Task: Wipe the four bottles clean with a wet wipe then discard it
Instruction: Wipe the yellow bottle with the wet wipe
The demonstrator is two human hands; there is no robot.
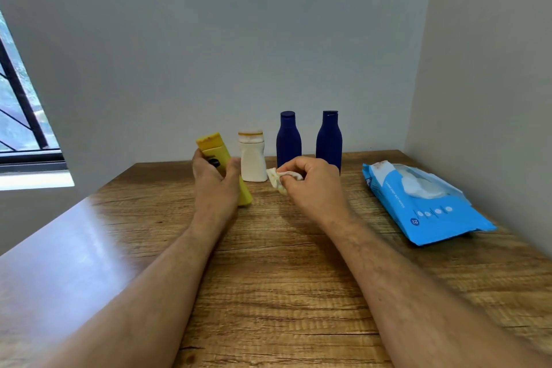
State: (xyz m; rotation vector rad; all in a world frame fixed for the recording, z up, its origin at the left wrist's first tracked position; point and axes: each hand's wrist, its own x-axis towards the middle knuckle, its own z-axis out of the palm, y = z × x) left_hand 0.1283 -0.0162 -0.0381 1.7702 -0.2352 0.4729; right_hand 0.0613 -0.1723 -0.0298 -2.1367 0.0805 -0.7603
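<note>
Yellow bottle [222, 167] sits tilted in the left grip [213, 179], fingers curled round its middle. Just right of it, the right grip [310, 185] pinches a crumpled wet wipe [279, 179]. Beyond both grips, a white bottle [253, 158] and two blue bottles [288, 140] [328, 140] stand upright on the wooden counter [268, 278]. Well right lies a blue wipes pack [424, 206].

Yellow bottle [213, 149] label: perhaps illegible, hand-covered.
</note>
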